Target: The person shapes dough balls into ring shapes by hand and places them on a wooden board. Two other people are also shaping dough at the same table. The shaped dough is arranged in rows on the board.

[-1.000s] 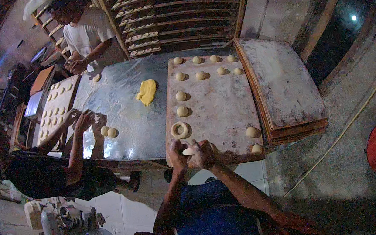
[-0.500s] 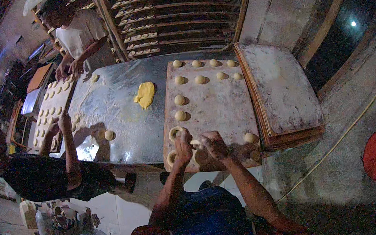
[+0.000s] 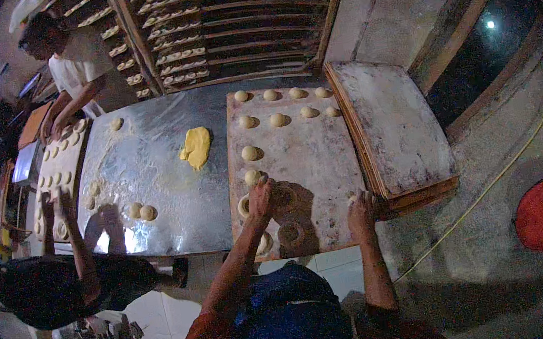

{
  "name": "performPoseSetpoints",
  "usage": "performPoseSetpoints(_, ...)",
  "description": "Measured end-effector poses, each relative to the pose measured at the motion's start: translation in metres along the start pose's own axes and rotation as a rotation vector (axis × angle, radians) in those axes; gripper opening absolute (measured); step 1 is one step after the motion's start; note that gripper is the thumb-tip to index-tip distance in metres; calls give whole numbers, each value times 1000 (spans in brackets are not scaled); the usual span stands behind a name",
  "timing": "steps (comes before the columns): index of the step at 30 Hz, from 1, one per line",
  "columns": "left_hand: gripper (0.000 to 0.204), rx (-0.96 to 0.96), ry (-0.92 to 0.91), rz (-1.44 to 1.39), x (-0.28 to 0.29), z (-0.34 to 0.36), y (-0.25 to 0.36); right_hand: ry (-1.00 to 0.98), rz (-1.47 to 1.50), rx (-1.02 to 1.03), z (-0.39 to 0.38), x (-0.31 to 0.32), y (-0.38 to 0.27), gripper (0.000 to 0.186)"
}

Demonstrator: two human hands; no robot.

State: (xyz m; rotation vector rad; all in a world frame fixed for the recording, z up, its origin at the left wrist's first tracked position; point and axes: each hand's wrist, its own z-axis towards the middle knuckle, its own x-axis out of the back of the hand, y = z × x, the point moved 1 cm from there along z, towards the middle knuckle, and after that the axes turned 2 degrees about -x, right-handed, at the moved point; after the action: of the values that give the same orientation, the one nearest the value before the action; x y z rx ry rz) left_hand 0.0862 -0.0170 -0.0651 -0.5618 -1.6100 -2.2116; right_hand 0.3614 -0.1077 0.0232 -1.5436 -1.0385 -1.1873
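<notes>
My left hand [image 3: 262, 200] reaches over a floured wooden board [image 3: 314, 154], its fingers closed at the near side of a pale dough ball [image 3: 252, 177]. By the board's right edge my right hand [image 3: 360, 214] is closed round another dough ball [image 3: 351, 197], of which only a sliver shows. A hollowed dough round [image 3: 244, 206] lies left of my left hand, and a second hollowed round [image 3: 265, 243] is nearer me. Dim round shapes between my hands lie in shadow. Several dough balls [image 3: 277, 120] stand in rows at the far end, with one more [image 3: 250, 153] below them.
Left of the board, a metal table [image 3: 159, 136] carries a yellow mass [image 3: 196, 148] and loose dough balls [image 3: 148, 213]. Stacked boards [image 3: 395, 127] stand at the right. Two people work at a tray [image 3: 60, 161] of dough pieces on the left. Behind is a rack [image 3: 247, 30].
My hands have moved apart: the left up toward a dough ball, the right to the ball at the board's right edge. The pale piece between them no longer shows. The view has shifted.
</notes>
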Motion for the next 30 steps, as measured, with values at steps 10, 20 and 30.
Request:
performPoseSetpoints(10, 30, -19, 258, 233, 121, -36, 16, -98, 1537, 207, 50, -83, 101, 45)
performPoseSetpoints(20, 14, 400, 790, 252, 302, -142, -35, -451, 748, 745, 69, -29, -360, 30)
performPoseSetpoints(30, 12, 544, 867, 365, 356, -193, -42, -349, 283, 1137, 63, -143, -731, 48)
